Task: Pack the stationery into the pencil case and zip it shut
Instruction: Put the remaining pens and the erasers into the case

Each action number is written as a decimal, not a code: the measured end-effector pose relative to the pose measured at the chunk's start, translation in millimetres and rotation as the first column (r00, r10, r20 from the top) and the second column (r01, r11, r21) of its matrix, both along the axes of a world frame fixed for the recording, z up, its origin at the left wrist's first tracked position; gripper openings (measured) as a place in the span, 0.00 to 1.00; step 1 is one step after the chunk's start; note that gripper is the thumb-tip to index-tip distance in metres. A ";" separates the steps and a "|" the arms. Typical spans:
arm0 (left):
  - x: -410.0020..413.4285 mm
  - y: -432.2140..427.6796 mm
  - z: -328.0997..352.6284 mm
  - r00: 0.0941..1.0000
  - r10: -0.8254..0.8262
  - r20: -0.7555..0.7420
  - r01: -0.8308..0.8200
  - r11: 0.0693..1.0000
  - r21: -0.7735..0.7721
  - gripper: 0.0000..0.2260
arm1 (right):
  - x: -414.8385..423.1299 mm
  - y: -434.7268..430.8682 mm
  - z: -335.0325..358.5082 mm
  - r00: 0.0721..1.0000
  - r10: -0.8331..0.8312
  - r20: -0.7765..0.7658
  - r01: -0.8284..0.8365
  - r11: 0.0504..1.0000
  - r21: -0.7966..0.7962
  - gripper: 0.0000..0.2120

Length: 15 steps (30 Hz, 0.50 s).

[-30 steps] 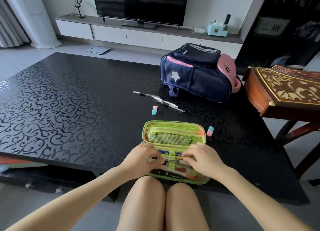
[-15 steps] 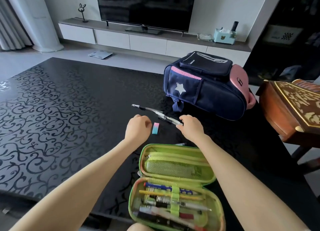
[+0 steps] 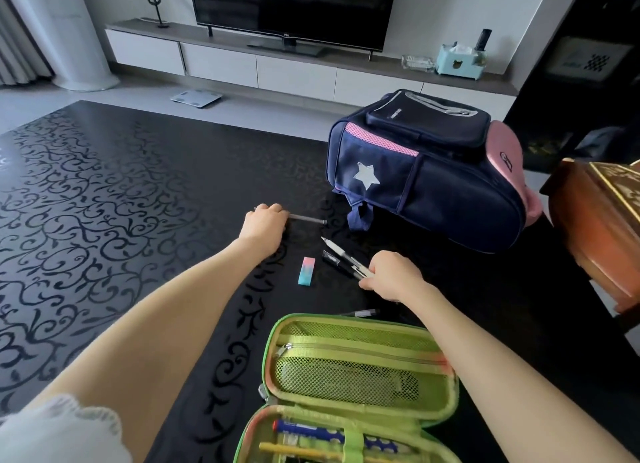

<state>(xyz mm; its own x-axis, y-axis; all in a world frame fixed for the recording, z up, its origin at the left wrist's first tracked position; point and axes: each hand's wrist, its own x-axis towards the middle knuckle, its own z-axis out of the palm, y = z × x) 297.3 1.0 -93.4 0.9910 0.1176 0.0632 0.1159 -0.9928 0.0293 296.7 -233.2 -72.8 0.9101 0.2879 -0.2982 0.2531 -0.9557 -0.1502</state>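
**Pencil case** (image 3: pixel 311 318): green, lying open at the near edge of the table (image 3: pixel 104 202). Its near half already holds pens under an elastic band. The zip is undone.

**Left hand** (image 3: pixel 265 225): far and left of the case, fingers curled over one end of a grey pen (image 3: pixel 306 219) that lies on the table.

**Right hand** (image 3: pixel 391 277): fingers closed round the near ends of two pens (image 3: pixel 343 252), one white and one black, tips pointing far-left.

**Loose items:** an eraser (image 3: pixel 307 271) lies between the hands. Another pen (image 3: pixel 360 313) lies just beyond the case's far rim, partly under the right forearm.

**Risks, as judged:**
- The two pens are held by their ends only and may splay or slip on the way back.
- The right forearm may sweep aside the pen beneath it.
- The small eraser is easily overlooked.
- A pen lying proud of the band would likely foul the zip.

**Also present:** a backpack (image 3: pixel 426 185), far right.
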 end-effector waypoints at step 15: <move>-73.4 -28.8 34.6 0.944 0.069 0.323 0.037 0.949 -0.313 0.05 | -82.1 -85.3 41.7 0.956 0.030 0.293 -0.124 0.943 0.310 0.10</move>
